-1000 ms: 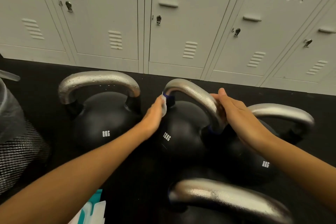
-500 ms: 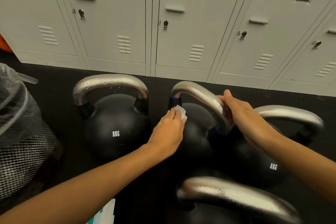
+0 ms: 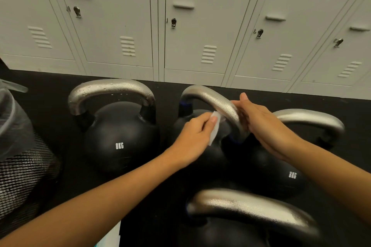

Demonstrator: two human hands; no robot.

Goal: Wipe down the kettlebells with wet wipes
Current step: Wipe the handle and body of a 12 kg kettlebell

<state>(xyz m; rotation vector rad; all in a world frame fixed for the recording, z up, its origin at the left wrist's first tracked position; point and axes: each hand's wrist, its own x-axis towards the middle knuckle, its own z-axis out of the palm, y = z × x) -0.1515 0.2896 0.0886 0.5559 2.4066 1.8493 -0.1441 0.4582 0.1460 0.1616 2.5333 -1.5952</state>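
Observation:
Several black kettlebells with silver handles stand on the dark floor. My left hand [image 3: 195, 136] pinches a white wet wipe [image 3: 214, 126] against the top of the middle kettlebell's body, under its silver handle [image 3: 208, 96]. My right hand [image 3: 263, 124] grips the right side of that same handle. To the left sits an 8KG kettlebell [image 3: 118, 138] with droplets on its handle. Behind my right hand lies another 8KG kettlebell [image 3: 289, 176]. A fourth kettlebell's handle [image 3: 253, 208] shows at the bottom.
Grey lockers [image 3: 184, 26] line the wall behind the kettlebells. A black mesh bin [image 3: 22, 168] with a plastic liner stands at the left edge. A teal and white wipes pack [image 3: 112, 238] peeks in at the bottom edge.
My left hand has carried the wipe from the left foot of the middle handle rightward across the top of the ball, under the handle. My right hand kept its grip.

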